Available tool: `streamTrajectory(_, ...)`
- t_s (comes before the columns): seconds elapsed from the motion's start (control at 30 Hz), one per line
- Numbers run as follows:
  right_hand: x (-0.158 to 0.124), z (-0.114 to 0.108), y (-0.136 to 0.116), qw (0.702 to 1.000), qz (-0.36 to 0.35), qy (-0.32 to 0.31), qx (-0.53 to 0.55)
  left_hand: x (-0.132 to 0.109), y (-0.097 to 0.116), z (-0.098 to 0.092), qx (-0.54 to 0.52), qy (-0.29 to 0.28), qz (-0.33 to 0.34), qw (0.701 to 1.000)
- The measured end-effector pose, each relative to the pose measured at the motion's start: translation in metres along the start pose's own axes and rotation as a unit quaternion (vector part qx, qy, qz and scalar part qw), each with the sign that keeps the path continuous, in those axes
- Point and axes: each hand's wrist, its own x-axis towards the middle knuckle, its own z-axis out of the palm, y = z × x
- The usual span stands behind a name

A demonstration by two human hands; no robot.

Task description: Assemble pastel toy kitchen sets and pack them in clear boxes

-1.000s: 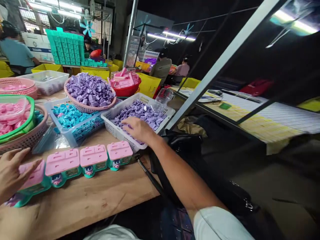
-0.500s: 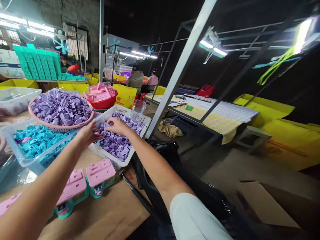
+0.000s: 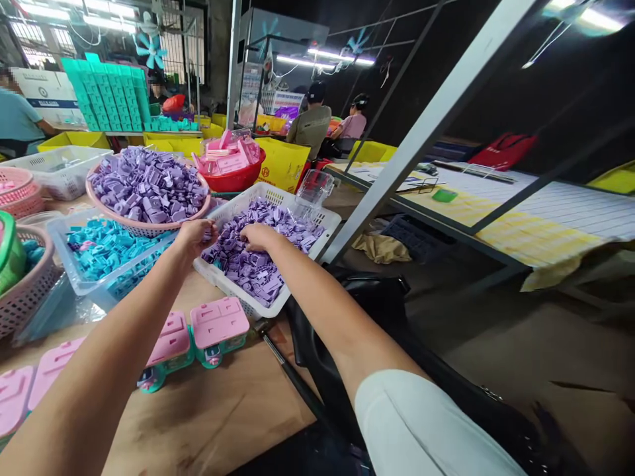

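Right hand (image 3: 260,237), centre of the frame: fingers bent down into loose purple pieces (image 3: 253,277), tips out of my sight; I cannot tell whether it grips one. Left hand (image 3: 197,238), just left of centre: fingers curled inward, over the left edge of the same white basket (image 3: 225,284); whether a piece sits within them I cannot tell. Purple pieces, centre: I count them as one broad layer of many, spread across the white basket. Clear plastic item (image 3: 315,187): at the basket's far right corner. Pink basket (image 3: 149,228), left of centre: heaped with more purple parts (image 3: 149,185). Translucent tub (image 3: 94,287), below it to the left: turquoise parts (image 3: 114,248) inside. Red bowl (image 3: 238,178), upper centre: I note pink parts (image 3: 228,155) piled in it. Boxes with pink tops (image 3: 221,324), lower left: a row on the wooden table (image 3: 208,410), partly hidden from me by the left forearm. Black-handled tool (image 3: 292,377), lower centre: lying aslant beside the row's right end. Black bag (image 3: 377,297), right of centre: under the right forearm. Teal stack (image 3: 106,96), upper left: upright, I see, behind yellow bins (image 3: 74,140)
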Motion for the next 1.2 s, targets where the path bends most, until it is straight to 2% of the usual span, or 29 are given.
streamTrajectory(0.23,-0.011,-0.005,-0.018,0.993,0.064,-0.053,-0.082,-0.011,0.0,-0.004,0.088,0.008,0.018,0.996)
streamTrajectory(0.37,-0.013,-0.004,-0.02,0.992,0.073,-0.055,-0.088,-0.011,-0.003,-0.001,0.114,0.012,0.034,0.993)
streamTrajectory(0.53,-0.01,-0.007,-0.017,0.994,0.082,-0.032,-0.072,0.001,-0.016,0.013,0.133,0.016,0.041,0.99)
streamTrajectory(0.73,-0.006,-0.004,-0.008,0.999,0.04,-0.006,-0.018,0.025,-0.032,0.025,0.137,0.037,0.017,0.99)
streamTrajectory(0.83,0.0,0.003,-0.005,0.999,0.036,-0.003,0.014,0.033,-0.033,0.022,0.135,0.042,0.004,0.99)
streamTrajectory(0.97,0.004,0.003,-0.002,0.996,0.034,0.038,0.076,0.035,-0.032,0.014,0.13,0.037,-0.012,0.991)
streamTrajectory(1.1,-0.005,-0.004,-0.005,0.981,-0.02,0.086,0.17,0.032,-0.033,0.014,0.124,0.018,-0.05,0.991)
streamTrajectory(1.2,-0.012,-0.008,-0.012,0.969,-0.062,0.092,0.221,0.027,-0.032,0.017,0.11,-0.026,-0.073,0.991)
